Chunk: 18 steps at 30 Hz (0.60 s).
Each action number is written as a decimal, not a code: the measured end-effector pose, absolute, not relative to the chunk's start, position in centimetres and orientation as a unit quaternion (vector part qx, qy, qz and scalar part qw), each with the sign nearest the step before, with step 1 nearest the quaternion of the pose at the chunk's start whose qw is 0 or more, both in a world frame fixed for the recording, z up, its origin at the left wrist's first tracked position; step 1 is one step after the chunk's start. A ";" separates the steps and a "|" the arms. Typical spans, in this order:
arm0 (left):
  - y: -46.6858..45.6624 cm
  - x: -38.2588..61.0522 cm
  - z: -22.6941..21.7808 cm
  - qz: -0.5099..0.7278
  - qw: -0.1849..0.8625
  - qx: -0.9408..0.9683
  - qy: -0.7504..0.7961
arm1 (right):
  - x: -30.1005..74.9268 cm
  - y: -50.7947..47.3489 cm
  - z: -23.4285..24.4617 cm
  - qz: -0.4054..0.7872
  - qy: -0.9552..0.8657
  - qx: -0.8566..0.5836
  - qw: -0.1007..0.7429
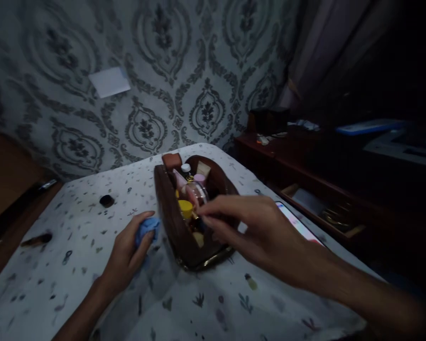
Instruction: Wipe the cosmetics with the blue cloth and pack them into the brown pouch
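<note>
A brown cosmetic bag [165, 208] lies unzipped on the patterned white tablecloth. Inside it are a jar with a yellow lid [185, 209], a bottle with a white cap [185, 167], a pink-capped item [199, 178] and a clear round piece [199, 189]. My left hand [122, 255] is left of the bag, its fingers closed round a crumpled blue cloth [148, 229]. Over the bag's right side, my right hand [255, 225] pinches thumb and forefinger together beside the clear piece. What sits in that pinch, if anything, is too blurred to tell.
A lit phone [298, 221] lies behind my right wrist. On the left of the table are a small black round object [107, 201] and a dark brush-like item [37, 239]. An open drawer [351, 232] juts out from the dark red furniture at right.
</note>
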<state>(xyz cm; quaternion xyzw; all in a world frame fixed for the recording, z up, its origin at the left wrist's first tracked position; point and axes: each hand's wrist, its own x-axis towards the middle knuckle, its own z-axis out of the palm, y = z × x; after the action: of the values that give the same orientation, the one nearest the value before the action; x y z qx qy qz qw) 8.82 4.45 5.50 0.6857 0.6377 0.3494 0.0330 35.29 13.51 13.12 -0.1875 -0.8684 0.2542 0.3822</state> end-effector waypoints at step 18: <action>7.5 -7.2 0.9 0.311 -0.091 0.483 0.813 | 20.1 5.7 1.2 0.604 -0.770 -0.168 0.118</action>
<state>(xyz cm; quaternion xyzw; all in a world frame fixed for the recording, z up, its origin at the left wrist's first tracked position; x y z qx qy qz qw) -7.18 7.47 0.95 0.4832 0.8134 0.3106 -0.0913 20.09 5.67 1.23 -0.1682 -0.7702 0.6039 0.1177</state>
